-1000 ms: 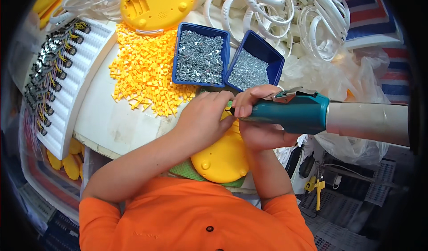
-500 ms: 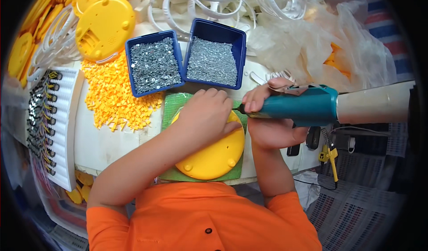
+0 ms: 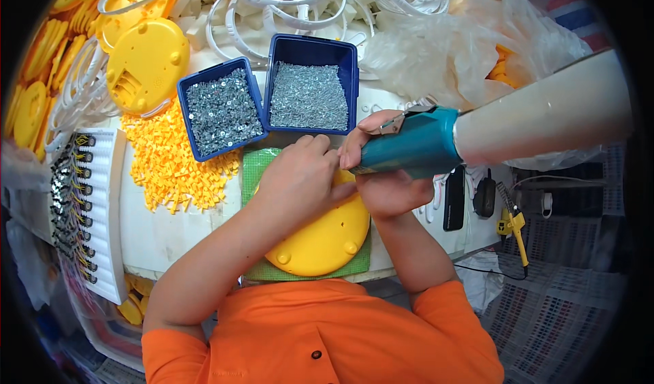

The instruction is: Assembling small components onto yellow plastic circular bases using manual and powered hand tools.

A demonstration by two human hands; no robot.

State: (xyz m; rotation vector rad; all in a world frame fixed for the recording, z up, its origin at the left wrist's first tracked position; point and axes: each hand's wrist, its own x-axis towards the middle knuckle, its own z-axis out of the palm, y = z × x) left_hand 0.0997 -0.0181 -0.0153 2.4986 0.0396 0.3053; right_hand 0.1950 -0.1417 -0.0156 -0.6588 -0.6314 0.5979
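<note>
A yellow round plastic cover (image 3: 320, 241) with small raised feet lies on a green mat (image 3: 253, 173) in front of me. My left hand (image 3: 300, 176) rests over the cover's far part, fingers bent and thumb across its face, holding it down; its fingertips are partly hidden. From the right, my right hand (image 3: 388, 194) is closed around a teal electric screwdriver (image 3: 415, 145) with a long pale rear section. The screwdriver's front end meets my left fingers, and its bit is hidden there. Whether a screw is under it cannot be seen.
Beyond my hands stand two blue bins, one with washer-headed screws (image 3: 225, 108), the other with thin screws (image 3: 310, 98). Small yellow parts (image 3: 174, 166) are heaped at left, beside a white foam tray (image 3: 102, 213). White rings (image 3: 272, 9) and plastic bags (image 3: 436, 57) lie at the back.
The screwdriver has shifted left toward my left hand, its rear end swinging upward in view. Its bit showed before and is now hidden. The whole view has shifted slightly.
</note>
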